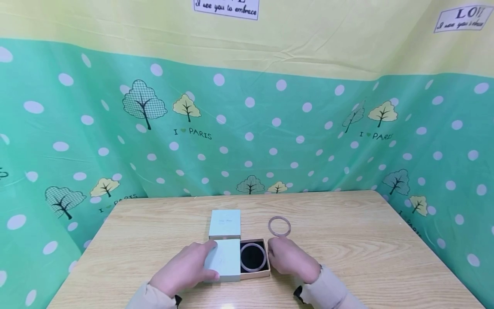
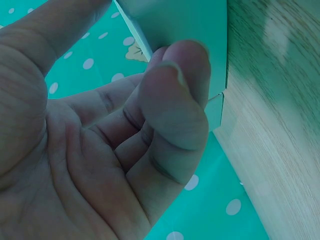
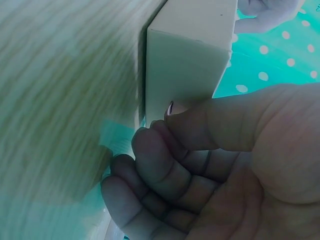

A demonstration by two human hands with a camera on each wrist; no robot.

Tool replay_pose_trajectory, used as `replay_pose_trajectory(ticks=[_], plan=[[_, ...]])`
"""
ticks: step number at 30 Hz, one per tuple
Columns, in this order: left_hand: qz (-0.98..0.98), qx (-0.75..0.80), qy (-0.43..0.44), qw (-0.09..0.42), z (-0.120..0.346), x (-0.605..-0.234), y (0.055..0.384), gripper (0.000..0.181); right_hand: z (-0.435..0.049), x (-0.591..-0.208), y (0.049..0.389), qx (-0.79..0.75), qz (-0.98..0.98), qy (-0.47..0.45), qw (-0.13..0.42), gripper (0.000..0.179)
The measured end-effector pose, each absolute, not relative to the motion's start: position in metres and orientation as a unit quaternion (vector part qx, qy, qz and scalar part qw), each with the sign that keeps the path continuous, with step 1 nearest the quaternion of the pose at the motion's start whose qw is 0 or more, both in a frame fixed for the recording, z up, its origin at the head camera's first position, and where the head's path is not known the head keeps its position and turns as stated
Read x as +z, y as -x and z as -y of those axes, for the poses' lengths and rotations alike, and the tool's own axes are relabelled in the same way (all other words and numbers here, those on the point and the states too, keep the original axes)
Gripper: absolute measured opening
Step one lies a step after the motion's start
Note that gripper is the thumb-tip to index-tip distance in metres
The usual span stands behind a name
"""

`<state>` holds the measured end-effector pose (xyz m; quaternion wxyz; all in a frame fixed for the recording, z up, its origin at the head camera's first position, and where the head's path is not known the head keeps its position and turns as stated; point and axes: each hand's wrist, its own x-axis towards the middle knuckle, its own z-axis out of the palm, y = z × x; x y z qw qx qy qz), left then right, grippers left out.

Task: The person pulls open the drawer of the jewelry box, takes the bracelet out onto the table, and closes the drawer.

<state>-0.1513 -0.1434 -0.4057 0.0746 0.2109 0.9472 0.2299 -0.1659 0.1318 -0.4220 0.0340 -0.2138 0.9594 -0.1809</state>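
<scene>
A light blue slide-out box sleeve [image 1: 225, 259] lies flat on the table. My left hand [image 1: 189, 264] grips it from the left, thumb at its near edge and fingers at the far side. From the sleeve's right end protrudes a box tray [image 1: 255, 275] with a black lining, holding a pale purplish bangle [image 1: 264, 262]. My right hand [image 1: 287, 257] is at the tray's right end, thumb and curled fingers pinching there. In the right wrist view the thumb tip meets the tray's end wall [image 3: 182, 75]; what lies between the fingertips is hidden.
Behind the sleeve, a second light blue box [image 1: 225, 223] sits closed. A similar bangle [image 1: 279, 226] lies loose on the table just beyond my right hand. The wood-grain table [image 1: 347, 223] meets a green dotted curtain [image 1: 247, 141] at the back and sides.
</scene>
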Motion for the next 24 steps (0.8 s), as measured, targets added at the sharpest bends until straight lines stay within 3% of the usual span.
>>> replay_pose_trajectory(ticks=[24], plan=[[-0.945,0.234,-0.216,0.071,0.1436,-0.4066,0.1515,0.074,-0.1321,-0.4227,0.1663,-0.181,-0.962,0.2,0.033,0.022]])
